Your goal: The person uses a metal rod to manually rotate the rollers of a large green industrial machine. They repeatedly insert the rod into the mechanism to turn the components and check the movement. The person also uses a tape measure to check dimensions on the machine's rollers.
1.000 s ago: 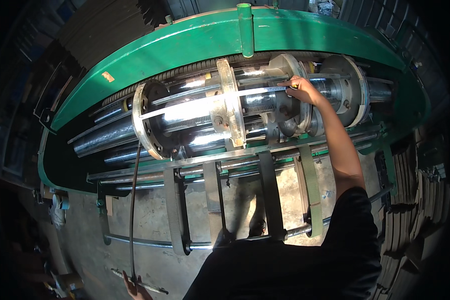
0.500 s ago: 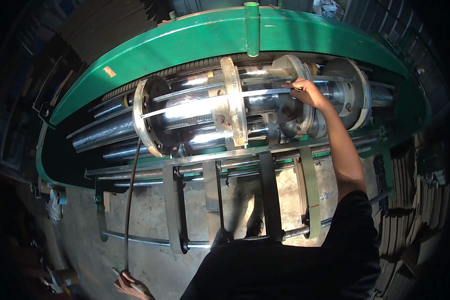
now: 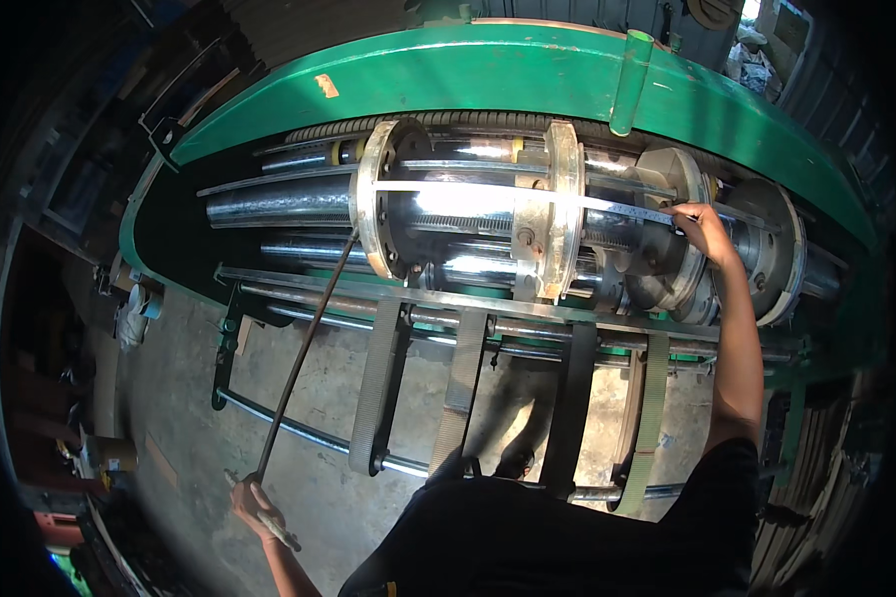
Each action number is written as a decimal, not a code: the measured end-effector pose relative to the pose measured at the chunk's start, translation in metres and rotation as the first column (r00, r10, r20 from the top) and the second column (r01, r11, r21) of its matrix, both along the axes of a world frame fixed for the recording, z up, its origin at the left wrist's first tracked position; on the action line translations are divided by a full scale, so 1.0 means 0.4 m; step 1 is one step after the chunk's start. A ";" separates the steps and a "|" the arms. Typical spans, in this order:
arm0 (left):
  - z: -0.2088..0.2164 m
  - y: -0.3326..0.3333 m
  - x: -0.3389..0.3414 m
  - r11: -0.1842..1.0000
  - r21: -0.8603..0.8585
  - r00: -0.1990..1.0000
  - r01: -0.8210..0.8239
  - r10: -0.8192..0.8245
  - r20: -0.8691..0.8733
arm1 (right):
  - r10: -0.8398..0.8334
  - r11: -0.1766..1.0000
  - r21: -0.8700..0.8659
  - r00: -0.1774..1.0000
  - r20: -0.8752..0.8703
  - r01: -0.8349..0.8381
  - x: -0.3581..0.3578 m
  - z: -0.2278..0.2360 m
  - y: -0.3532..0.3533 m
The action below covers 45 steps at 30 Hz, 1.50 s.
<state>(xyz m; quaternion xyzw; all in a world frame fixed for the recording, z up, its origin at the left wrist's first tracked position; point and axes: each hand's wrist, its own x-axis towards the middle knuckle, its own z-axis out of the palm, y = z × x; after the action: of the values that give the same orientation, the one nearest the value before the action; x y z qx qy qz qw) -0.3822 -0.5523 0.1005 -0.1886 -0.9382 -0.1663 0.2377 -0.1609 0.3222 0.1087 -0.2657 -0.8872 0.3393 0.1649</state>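
Observation:
My right hand (image 3: 705, 231) is closed at the right end of a tape measure (image 3: 622, 207). Its bright blade runs leftward across the shiny cylinders to a pale round flange (image 3: 370, 204). My left hand (image 3: 256, 505), low at the left, is wrapped round a long dark rod (image 3: 304, 363). The rod slants up to the lower edge of that flange. A pale stick-like thing (image 3: 281, 532) lies against the same hand; whether the fingers grip it is unclear. Another pale upright flange (image 3: 563, 209) stands midway along the blade, and a dark-faced round flange (image 3: 775, 254) sits beyond my right hand.
A green metal frame (image 3: 488, 75) curves behind the cylinders, with an upright green tube (image 3: 632, 85) on it. In front, several webbing straps (image 3: 373, 388) hang between steel bars over the concrete floor (image 3: 214, 363). Stacked dark sheets (image 3: 816, 507) stand at the right.
The whole view has shifted and tilted, so the machine appears farther right. Both hands keep their holds on the tape measure and rod. The yellow part in my right hand no longer shows.

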 end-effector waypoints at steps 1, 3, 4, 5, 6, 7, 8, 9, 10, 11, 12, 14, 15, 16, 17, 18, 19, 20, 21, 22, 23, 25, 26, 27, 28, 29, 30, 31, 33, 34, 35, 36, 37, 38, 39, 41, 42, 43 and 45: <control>-0.006 -0.008 -0.001 1.000 -0.010 1.000 0.008 -0.008 0.001 | 0.002 1.000 0.018 1.000 0.005 -0.002 -0.009 0.010 -0.011; -0.014 -0.018 0.003 1.000 0.024 1.000 0.002 -0.003 0.031 | -0.034 0.995 0.093 0.998 0.049 0.029 -0.005 0.009 -0.007; -0.022 -0.023 0.007 0.999 0.043 0.999 0.002 -0.005 0.050 | -0.014 0.988 0.155 1.000 0.022 0.010 -0.011 0.008 -0.012; -0.033 -0.021 0.008 0.994 0.106 0.998 -0.029 0.023 0.056 | 0.038 0.984 0.173 0.999 -0.007 -0.036 -0.013 0.005 -0.005; -0.042 -0.014 0.011 0.984 0.165 0.997 -0.063 0.053 0.063 | 0.025 0.983 0.181 1.000 -0.004 -0.024 -0.015 -0.003 0.001; -0.045 -0.013 0.017 0.970 0.220 0.994 -0.103 0.090 0.069 | 0.006 0.990 0.140 1.000 0.005 -0.007 -0.019 -0.003 -0.004; -0.042 -0.013 0.018 0.962 0.238 0.989 -0.135 0.116 0.093 | -0.004 0.992 0.125 1.000 -0.028 0.007 -0.017 -0.014 0.004; -0.047 -0.018 0.014 0.979 0.171 0.991 -0.112 0.098 0.091 | -0.013 0.994 0.111 0.998 -0.060 0.020 -0.008 -0.022 0.009; -0.045 -0.030 0.013 0.990 0.100 0.992 -0.099 0.090 0.083 | -0.020 0.993 0.114 0.998 -0.057 0.027 -0.009 -0.022 0.003; -0.044 -0.039 0.012 0.996 0.028 0.994 -0.086 0.084 0.076 | -0.026 0.993 0.117 0.998 -0.054 0.032 -0.010 -0.020 -0.002; -0.047 -0.043 0.014 0.988 -0.149 0.999 -0.032 0.032 -0.002 | -0.031 0.992 0.120 0.998 -0.051 0.037 -0.009 -0.017 -0.006; -0.042 -0.035 0.026 0.971 -0.227 0.997 0.073 -0.075 0.002 | -0.024 0.995 0.100 0.999 -0.047 0.029 -0.009 -0.011 -0.013; -0.041 -0.034 0.030 0.956 -0.265 0.992 0.124 -0.127 0.007 | -0.020 0.996 0.090 0.999 -0.045 0.024 -0.009 -0.012 -0.015; -0.049 -0.039 0.033 0.962 -0.253 0.995 0.102 -0.098 0.026 | -0.022 0.995 0.094 0.999 -0.042 0.026 -0.009 -0.013 -0.014; -0.056 -0.041 0.029 0.971 -0.221 0.996 0.091 -0.084 0.043 | -0.023 0.995 0.099 0.999 -0.039 0.027 -0.010 -0.015 -0.011; -0.061 -0.042 0.024 0.979 -0.189 0.996 0.079 -0.069 0.060 | -0.024 0.994 0.103 0.999 -0.036 0.028 -0.010 -0.018 -0.007; -0.067 -0.044 0.021 0.986 -0.156 0.996 0.065 -0.053 0.077 | -0.016 0.994 0.110 0.999 -0.039 0.020 -0.010 -0.022 -0.002; -0.073 -0.056 0.012 0.981 -0.184 0.997 0.054 -0.041 0.071 | -0.007 0.993 0.117 0.999 -0.041 0.012 -0.010 -0.027 0.004; -0.078 -0.074 -0.002 0.976 -0.213 0.997 0.042 -0.029 0.065 | 0.002 0.992 0.124 0.999 -0.044 0.004 -0.008 -0.031 0.009; -0.074 -0.077 -0.005 0.970 -0.243 0.998 0.027 -0.014 0.056 | -0.003 0.994 0.113 0.999 -0.044 0.008 -0.013 -0.030 0.006; -0.071 -0.078 -0.001 0.975 -0.216 0.998 0.049 -0.037 0.057 | -0.006 0.995 0.101 0.999 -0.045 0.011 -0.016 -0.029 0.003; -0.057 -0.068 0.002 0.982 -0.161 0.994 0.102 -0.094 0.057 | -0.018 0.995 0.093 0.999 -0.035 0.022 -0.015 -0.025 0.001; -0.052 -0.052 0.004 0.980 -0.178 0.994 0.093 -0.081 0.071 | -0.027 0.995 0.096 0.999 -0.024 0.029 -0.009 -0.023 0.002; -0.049 -0.033 0.011 0.977 -0.195 0.994 0.085 -0.069 0.085 | -0.036 0.994 0.099 0.999 -0.014 0.037 -0.003 -0.021 0.003; -0.045 -0.026 0.017 0.974 -0.216 0.994 0.071 -0.051 0.097 | -0.034 0.994 0.099 0.999 -0.024 0.037 -0.005 -0.020 -0.002; -0.046 -0.032 0.018 0.980 -0.195 0.990 0.046 -0.019 0.138 | -0.033 0.994 0.099 0.999 -0.034 0.037 -0.008 -0.019 -0.008; -0.049 -0.043 0.021 0.984 -0.176 0.984 0.020 0.012 0.180 | -0.033 0.994 0.100 0.999 -0.043 0.037 -0.011 -0.018 -0.014; -0.053 -0.044 0.024 0.988 -0.153 0.974 -0.008 0.042 0.223 | -0.034 0.994 0.101 0.999 -0.030 0.037 -0.011 -0.012 -0.018; -0.055 -0.041 0.022 0.988 -0.149 0.980 0.039 -0.009 0.198 | -0.037 0.994 0.103 0.999 -0.003 0.037 -0.006 -0.005 -0.025; -0.053 -0.038 0.022 0.987 -0.148 0.982 0.061 -0.034 0.184 | -0.025 0.992 0.124 1.000 -0.018 0.027 -0.002 -0.008 -0.024; -0.060 -0.025 0.025 0.972 0.219 0.951 -0.080 0.009 0.308 | -0.013 0.989 0.144 0.999 -0.033 0.018 0.003 -0.014 -0.022; -0.073 -0.006 0.032 0.808 0.532 0.901 -0.254 -0.002 0.434 | -0.001 0.986 0.165 0.999 -0.048 0.009 0.007 -0.017 -0.022; -0.076 0.004 0.037 0.523 0.734 0.841 -0.433 -0.059 0.538 | -0.017 0.989 0.149 1.000 -0.024 0.020 0.005 -0.015 -0.031; -0.071 -0.009 0.035 0.814 0.521 0.907 -0.256 0.017 0.420 | -0.032 0.991 0.132 0.999 0.000 0.032 0.005 -0.012 -0.041; -0.063 -0.031 0.030 0.977 0.193 0.960 -0.091 0.034 0.276 | -0.047 0.992 0.116 0.999 0.024 0.044 0.003 -0.008 -0.051; -0.061 -0.036 0.024 0.984 -0.173 0.992 0.041 -0.019 0.125 | -0.068 0.992 0.110 0.997 0.039 0.063 0.011 -0.004 -0.065; -0.064 -0.032 0.020 0.986 -0.159 0.993 0.041 -0.023 0.112 | -0.078 0.992 0.107 0.996 0.047 0.072 0.013 -0.003 -0.070; -0.064 -0.029 0.019 0.988 -0.147 0.995 0.040 -0.026 0.098 | -0.066 0.992 0.110 0.997 0.028 0.063 0.013 -0.002 -0.074; -0.067 -0.035 0.018 0.988 -0.151 0.995 0.037 -0.022 0.098 | -0.043 0.992 0.117 0.999 -0.010 0.043 0.011 -0.003 -0.081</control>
<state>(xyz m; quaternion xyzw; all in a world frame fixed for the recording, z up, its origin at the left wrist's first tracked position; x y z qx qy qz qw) -0.3749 -0.5663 0.0736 -0.2118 -0.9557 -0.1063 0.1745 -0.1564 0.2900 0.1075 -0.2734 -0.8991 0.2838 0.1907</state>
